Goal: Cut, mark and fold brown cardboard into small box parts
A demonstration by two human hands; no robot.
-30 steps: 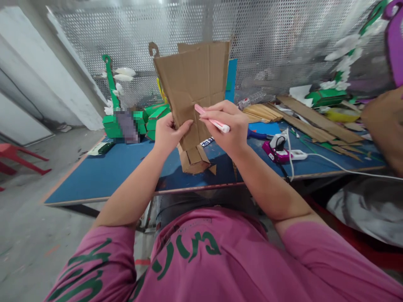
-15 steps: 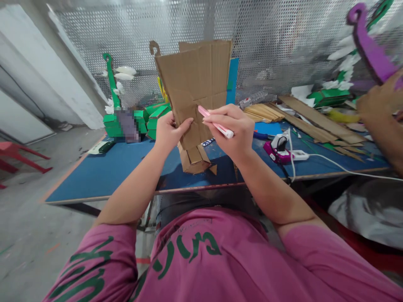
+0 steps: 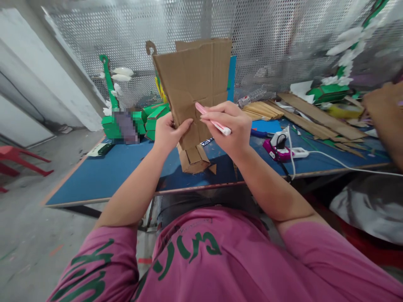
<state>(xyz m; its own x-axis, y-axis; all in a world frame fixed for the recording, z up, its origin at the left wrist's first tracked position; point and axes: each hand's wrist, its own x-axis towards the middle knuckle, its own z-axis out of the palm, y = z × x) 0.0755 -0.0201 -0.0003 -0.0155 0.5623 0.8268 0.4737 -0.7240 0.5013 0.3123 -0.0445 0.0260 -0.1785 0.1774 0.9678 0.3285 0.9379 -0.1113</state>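
Observation:
A sheet of brown cardboard [image 3: 201, 71] stands tilted up in front of me, with creases and a slit near its middle. My left hand [image 3: 171, 132] pinches its lower left edge, thumb on the near face and the other fingers partly hidden behind. In my right hand [image 3: 231, 126] is a slim pink-and-white utility knife [image 3: 217, 123], its front end at the slit; the blade itself is too small to make out. Just below the sheet, a folded cardboard piece [image 3: 193, 159] rests on the blue table [image 3: 126, 172], with a small cardboard scrap [image 3: 213, 168] beside it.
Green cardboard shapes [image 3: 155, 119] with white petals stand at the left. On the right are a purple power adapter [image 3: 277, 151] with a white cable, cardboard strips [image 3: 321, 115] and a plastic bottle [image 3: 250, 98]. Another person's arm [image 3: 385, 119] shows at the right edge. A red stool [image 3: 23, 157] stands left.
The knife and my right hand have shifted slightly left and up along the cardboard. My left hand keeps its grip. The other person's purple piece has left the view at the upper right.

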